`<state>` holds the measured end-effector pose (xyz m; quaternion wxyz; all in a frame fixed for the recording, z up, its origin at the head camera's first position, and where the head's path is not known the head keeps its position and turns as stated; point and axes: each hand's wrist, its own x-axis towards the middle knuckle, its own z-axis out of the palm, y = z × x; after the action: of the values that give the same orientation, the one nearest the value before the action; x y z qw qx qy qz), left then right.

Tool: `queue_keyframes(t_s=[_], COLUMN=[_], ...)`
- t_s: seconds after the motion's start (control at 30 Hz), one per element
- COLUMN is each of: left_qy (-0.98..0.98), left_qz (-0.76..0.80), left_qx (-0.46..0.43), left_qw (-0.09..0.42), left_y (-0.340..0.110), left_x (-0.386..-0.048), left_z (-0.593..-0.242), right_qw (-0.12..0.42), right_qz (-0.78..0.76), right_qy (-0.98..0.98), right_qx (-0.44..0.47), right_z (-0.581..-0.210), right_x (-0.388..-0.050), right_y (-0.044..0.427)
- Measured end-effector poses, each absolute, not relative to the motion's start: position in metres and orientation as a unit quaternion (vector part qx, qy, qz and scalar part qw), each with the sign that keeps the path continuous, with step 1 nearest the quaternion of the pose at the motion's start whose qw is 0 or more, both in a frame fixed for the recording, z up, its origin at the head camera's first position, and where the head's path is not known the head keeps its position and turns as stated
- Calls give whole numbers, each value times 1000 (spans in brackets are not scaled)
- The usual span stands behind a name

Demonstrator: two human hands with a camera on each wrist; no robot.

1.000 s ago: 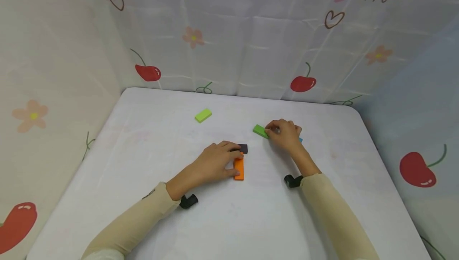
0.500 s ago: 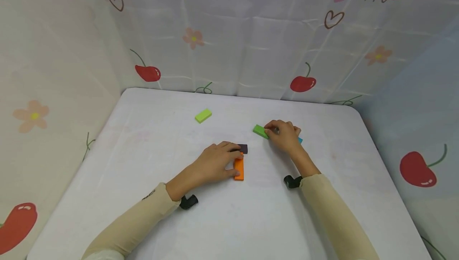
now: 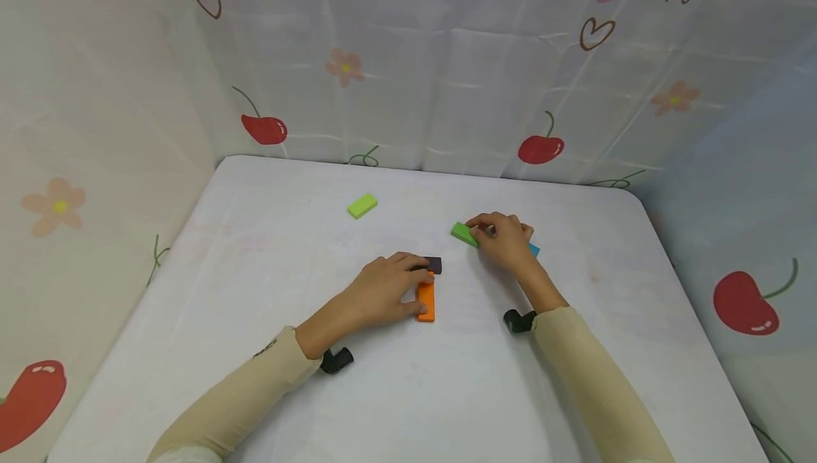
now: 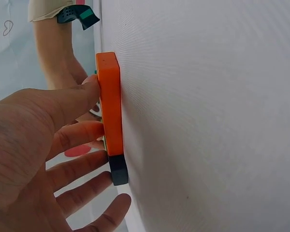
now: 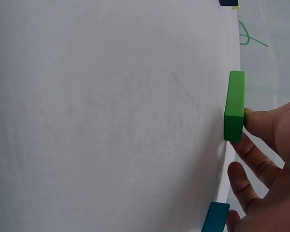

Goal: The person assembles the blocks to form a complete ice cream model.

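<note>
My left hand [image 3: 376, 293] rests over two wooden blocks. In the left wrist view its thumb and index fingertips touch the orange block [image 4: 109, 106], and other fingertips reach the dark block [image 4: 118, 170], which sits end to end with it. My right hand [image 3: 504, 242] pinches one end of a green block [image 5: 235, 106] between thumb and index finger; the block lies on the table. Beside that hand's other fingers a blue block [image 5: 215, 217] shows, mostly covered by the hand in the head view.
A lime-green block [image 3: 362, 205] lies farther back on the white table [image 3: 434, 392]. Black wrist devices [image 3: 519, 321] show at both cuffs. A printed curtain [image 3: 408, 94] hangs behind the table's far edge, with more at both sides.
My right index fingertip has shifted slightly left along the green block. The left hand and all the blocks stay where they were.
</note>
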<state>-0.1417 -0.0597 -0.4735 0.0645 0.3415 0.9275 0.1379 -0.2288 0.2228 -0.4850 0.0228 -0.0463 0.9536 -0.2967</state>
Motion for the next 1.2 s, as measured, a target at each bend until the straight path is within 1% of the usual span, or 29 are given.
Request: queue_keyframes(t_s=[0.27, 0.77, 1.2], left_qy=[928, 927, 927], left_qz=[138, 142, 142], left_qx=[341, 341, 338], left_qw=[66, 67, 73], left_y=[-60, -59, -59], left_x=[-141, -141, -142], left_z=[-474, -472, -472], right_qw=[21, 45, 56], right_qz=[-307, -323, -333], right_qy=[949, 941, 935], right_qx=[-70, -86, -103], right_z=[-484, -483, -482], right_x=[-232, -237, -245], right_y=[216, 202, 188])
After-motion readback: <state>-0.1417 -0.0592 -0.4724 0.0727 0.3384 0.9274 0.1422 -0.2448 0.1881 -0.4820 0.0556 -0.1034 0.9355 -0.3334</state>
